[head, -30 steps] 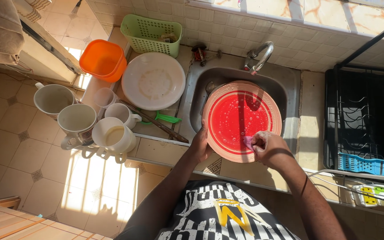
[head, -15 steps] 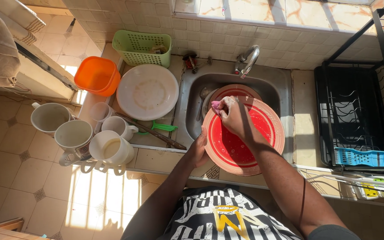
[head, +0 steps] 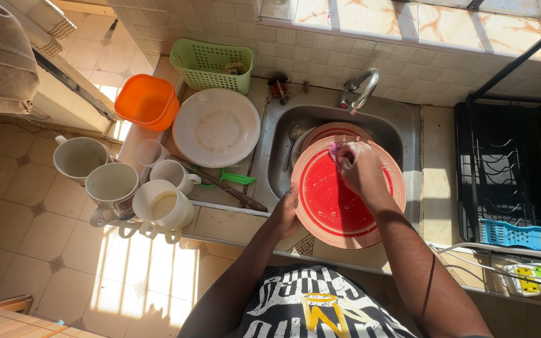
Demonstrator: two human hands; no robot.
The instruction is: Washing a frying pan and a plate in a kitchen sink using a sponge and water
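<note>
I count five mugs on the counter and two red plates at the sink. I also see one white lid, one orange bowl and one green basket.

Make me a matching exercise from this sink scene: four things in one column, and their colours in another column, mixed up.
Things:
1. Plate held over the sink
2. Basket against the back wall
3. Bowl left of the basket
4. Big round lid on the counter

Colours:
A. orange
B. white
C. red
D. light green

Pairs: 1-C, 2-D, 3-A, 4-B
</note>
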